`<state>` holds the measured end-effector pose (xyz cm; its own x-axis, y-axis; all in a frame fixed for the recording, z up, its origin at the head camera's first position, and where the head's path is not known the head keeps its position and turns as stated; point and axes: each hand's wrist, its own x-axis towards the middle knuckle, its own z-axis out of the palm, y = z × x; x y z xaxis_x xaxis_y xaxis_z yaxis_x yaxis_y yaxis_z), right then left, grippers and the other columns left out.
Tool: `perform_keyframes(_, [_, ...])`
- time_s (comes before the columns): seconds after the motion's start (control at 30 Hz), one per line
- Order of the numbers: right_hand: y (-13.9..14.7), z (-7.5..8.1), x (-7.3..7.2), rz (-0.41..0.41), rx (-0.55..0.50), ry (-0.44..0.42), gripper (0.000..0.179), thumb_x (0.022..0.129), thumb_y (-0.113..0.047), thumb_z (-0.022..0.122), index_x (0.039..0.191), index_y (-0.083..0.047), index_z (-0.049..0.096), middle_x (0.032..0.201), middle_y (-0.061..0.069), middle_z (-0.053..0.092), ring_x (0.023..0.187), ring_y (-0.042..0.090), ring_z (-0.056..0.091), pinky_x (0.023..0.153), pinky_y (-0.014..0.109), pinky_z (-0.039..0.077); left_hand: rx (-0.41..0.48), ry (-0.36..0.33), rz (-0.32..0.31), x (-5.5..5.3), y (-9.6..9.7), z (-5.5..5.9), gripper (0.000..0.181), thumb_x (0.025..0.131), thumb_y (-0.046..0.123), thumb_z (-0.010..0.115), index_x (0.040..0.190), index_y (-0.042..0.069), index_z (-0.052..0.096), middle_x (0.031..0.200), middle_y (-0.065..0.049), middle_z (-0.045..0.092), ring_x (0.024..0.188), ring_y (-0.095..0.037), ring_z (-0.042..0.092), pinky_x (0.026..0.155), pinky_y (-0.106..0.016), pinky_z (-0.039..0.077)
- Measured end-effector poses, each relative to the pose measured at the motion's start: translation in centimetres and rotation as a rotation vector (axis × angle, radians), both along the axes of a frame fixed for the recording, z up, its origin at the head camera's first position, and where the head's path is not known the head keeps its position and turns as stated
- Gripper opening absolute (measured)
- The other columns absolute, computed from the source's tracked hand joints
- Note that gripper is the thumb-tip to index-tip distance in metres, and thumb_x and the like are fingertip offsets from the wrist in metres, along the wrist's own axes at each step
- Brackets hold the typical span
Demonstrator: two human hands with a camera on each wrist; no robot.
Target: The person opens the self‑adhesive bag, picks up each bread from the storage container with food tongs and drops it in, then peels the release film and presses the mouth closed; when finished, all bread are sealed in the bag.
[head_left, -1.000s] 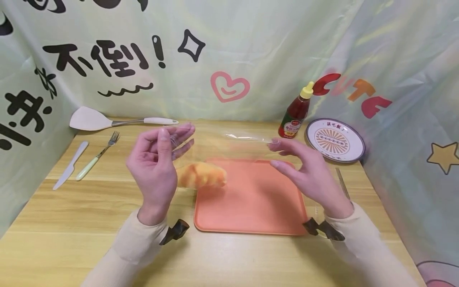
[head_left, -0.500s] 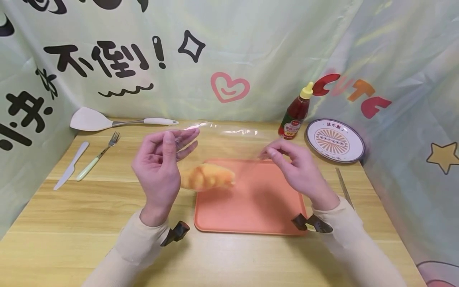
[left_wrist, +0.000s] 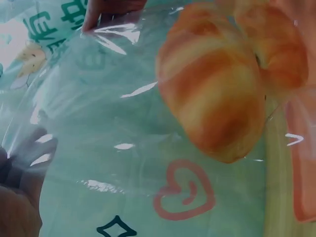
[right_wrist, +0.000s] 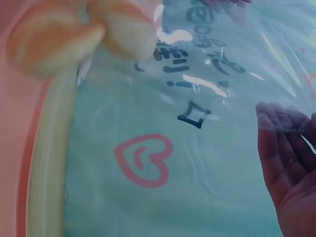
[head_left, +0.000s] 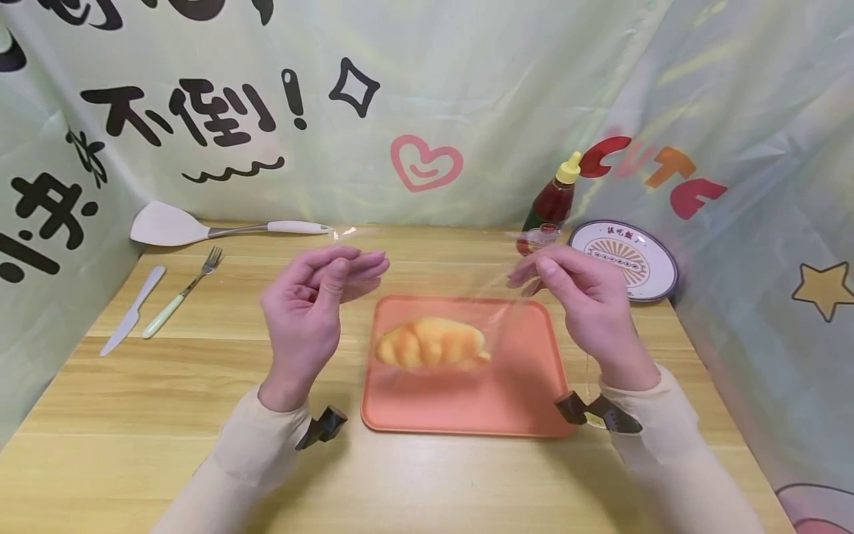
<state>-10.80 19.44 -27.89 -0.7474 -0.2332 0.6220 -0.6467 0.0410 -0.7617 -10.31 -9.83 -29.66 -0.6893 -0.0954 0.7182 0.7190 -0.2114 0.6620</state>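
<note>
A clear plastic bag stretches between both hands above the orange-pink tray. Golden-brown bread hangs low in the bag, over the tray's left and middle part; film covers it in the left wrist view. Whether it is one piece or two I cannot tell. My left hand holds the bag's left side, its thumb close to nearly straight fingers. On the other side my right hand pinches the film between thumb and fingers, drawing creases toward it. The film's edges are hard to see.
A white spatula, a knife and a fork lie at the left. Behind my right hand stand a red sauce bottle and a white patterned plate. Printed cloth walls the table's back and sides.
The bread has swung right, from the tray's left edge to above the tray. My right hand moved left, took the film, then moved back right. The left hand shifted slightly right.
</note>
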Motion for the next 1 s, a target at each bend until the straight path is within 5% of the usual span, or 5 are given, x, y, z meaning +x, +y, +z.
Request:
perform_keyframes(0.37, [0.1, 0.1, 0.3, 0.006, -0.087, 0.035, 0.016, 0.098, 0.007, 0.052, 0.098, 0.019, 0.063, 0.086, 0.019, 0.068, 0.068, 0.024, 0.065, 0.065, 0.029, 0.057, 0.006, -0.067, -0.14, -0.8, 0.0, -0.3, 0.012, 0.099, -0.004, 0.053, 0.101, -0.015, 0.06, 0.097, -0.029, 0.069, 0.085, -0.04, 0.07, 0.071, -0.05, 0.057])
perform_keyframes(0.53, [0.3, 0.2, 0.4, -0.008, -0.099, 0.033, 0.014, 0.097, 0.009, 0.054, 0.101, 0.02, 0.062, 0.073, 0.018, 0.064, 0.063, 0.022, 0.064, 0.063, 0.028, 0.057, -0.006, -0.087, -0.171, -1.1, -0.4, -0.2, 0.012, 0.098, -0.006, 0.054, 0.103, -0.014, 0.061, 0.097, -0.028, 0.069, 0.083, -0.038, 0.071, 0.071, -0.048, 0.057])
perform_keyframes(1.0, [0.5, 0.1, 0.3, 0.067, -0.185, -0.011, 0.016, 0.091, 0.02, 0.052, 0.104, 0.024, 0.059, 0.077, 0.022, 0.067, 0.061, 0.024, 0.067, 0.059, 0.029, 0.057, 0.017, -0.105, -0.226, -1.6, -0.5, -0.7, 0.016, 0.097, -0.009, 0.053, 0.111, -0.014, 0.061, 0.095, -0.029, 0.069, 0.08, -0.04, 0.071, 0.066, -0.051, 0.057])
